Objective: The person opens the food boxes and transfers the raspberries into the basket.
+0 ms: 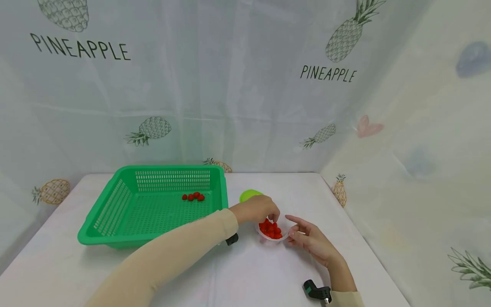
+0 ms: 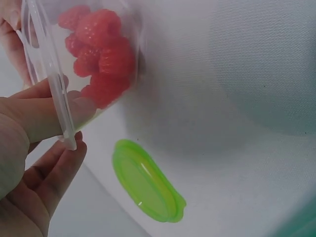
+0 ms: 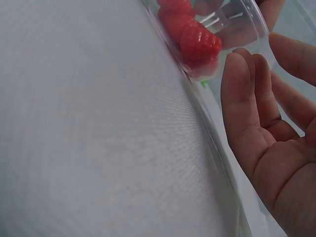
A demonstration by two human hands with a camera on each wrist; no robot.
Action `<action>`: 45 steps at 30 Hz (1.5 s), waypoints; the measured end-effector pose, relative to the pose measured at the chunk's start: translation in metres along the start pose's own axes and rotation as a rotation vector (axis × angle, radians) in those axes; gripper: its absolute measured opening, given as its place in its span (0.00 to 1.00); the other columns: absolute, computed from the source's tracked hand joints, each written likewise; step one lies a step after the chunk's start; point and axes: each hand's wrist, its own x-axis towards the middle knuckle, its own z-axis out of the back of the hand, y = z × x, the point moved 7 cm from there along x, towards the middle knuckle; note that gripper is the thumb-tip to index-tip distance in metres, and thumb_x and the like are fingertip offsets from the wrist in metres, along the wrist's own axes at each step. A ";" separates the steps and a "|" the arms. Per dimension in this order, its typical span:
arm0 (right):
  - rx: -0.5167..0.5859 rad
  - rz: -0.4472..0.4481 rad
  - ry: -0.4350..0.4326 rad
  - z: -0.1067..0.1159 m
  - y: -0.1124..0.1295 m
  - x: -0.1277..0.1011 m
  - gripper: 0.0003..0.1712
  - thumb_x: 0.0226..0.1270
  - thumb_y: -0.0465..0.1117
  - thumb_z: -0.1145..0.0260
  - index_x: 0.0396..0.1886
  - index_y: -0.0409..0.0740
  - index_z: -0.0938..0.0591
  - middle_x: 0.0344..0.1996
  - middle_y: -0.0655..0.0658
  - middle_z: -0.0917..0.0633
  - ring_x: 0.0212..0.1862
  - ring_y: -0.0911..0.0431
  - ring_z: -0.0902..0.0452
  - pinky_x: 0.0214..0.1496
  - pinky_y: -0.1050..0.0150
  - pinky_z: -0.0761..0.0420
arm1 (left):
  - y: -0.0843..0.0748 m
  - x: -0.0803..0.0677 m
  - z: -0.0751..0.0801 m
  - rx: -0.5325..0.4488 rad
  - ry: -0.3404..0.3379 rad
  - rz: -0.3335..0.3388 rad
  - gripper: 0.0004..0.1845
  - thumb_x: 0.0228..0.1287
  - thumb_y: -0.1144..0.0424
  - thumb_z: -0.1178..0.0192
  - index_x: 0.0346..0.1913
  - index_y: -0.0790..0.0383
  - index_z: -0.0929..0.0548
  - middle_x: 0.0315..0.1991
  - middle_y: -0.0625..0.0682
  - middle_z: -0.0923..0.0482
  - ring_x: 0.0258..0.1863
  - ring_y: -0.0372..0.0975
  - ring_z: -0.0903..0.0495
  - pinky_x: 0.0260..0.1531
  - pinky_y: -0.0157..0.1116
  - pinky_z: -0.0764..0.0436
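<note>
Right hand [image 1: 312, 241] fingers apart beside berry cup [image 1: 271, 230]; left hand [image 1: 256, 209] pinches its rim, green lid [image 1: 249, 195] behind.

Pineapple-print curtain walls [image 1: 245, 85], white table [image 1: 249, 273]

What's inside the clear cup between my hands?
The clear cup holds a pile of raspberries. The left hand covers part of its rim, so berries beneath the top layer can't be counted.
</note>
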 end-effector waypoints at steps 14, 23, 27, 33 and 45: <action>0.009 0.038 0.030 -0.003 0.008 0.004 0.39 0.80 0.38 0.35 0.83 0.34 0.40 0.46 0.40 0.20 0.49 0.51 0.14 0.57 0.62 0.13 | 0.002 -0.001 0.006 0.015 -0.019 -0.014 0.17 0.69 0.77 0.35 0.48 0.51 0.07 0.44 0.44 0.10 0.44 0.34 0.19 0.46 0.25 0.21; 0.011 0.024 0.021 -0.002 0.004 0.003 0.40 0.80 0.38 0.35 0.83 0.35 0.40 0.46 0.40 0.20 0.48 0.51 0.14 0.57 0.61 0.13 | 0.004 0.008 -0.006 0.078 -0.025 -0.026 0.13 0.70 0.71 0.31 0.44 0.48 0.04 0.41 0.39 0.10 0.40 0.32 0.22 0.47 0.23 0.21; 0.014 0.020 0.021 -0.002 0.003 0.003 0.40 0.80 0.38 0.35 0.83 0.35 0.40 0.46 0.41 0.20 0.48 0.51 0.14 0.57 0.61 0.13 | 0.003 0.008 -0.006 0.092 -0.007 -0.031 0.12 0.70 0.71 0.31 0.43 0.49 0.04 0.40 0.39 0.10 0.39 0.32 0.23 0.42 0.22 0.22; 0.003 0.008 0.010 0.000 0.000 0.004 0.40 0.80 0.38 0.34 0.83 0.35 0.40 0.45 0.42 0.19 0.48 0.51 0.14 0.57 0.61 0.13 | 0.003 0.009 -0.006 0.087 -0.020 -0.033 0.11 0.70 0.71 0.30 0.40 0.49 0.04 0.37 0.39 0.11 0.37 0.32 0.24 0.40 0.22 0.23; -0.009 -0.022 -0.012 0.000 0.000 0.004 0.39 0.80 0.39 0.34 0.83 0.37 0.39 0.46 0.41 0.19 0.48 0.49 0.14 0.57 0.60 0.13 | 0.011 -0.003 0.016 -0.099 -0.095 -0.055 0.09 0.69 0.71 0.29 0.45 0.53 0.05 0.41 0.41 0.11 0.46 0.34 0.19 0.53 0.29 0.23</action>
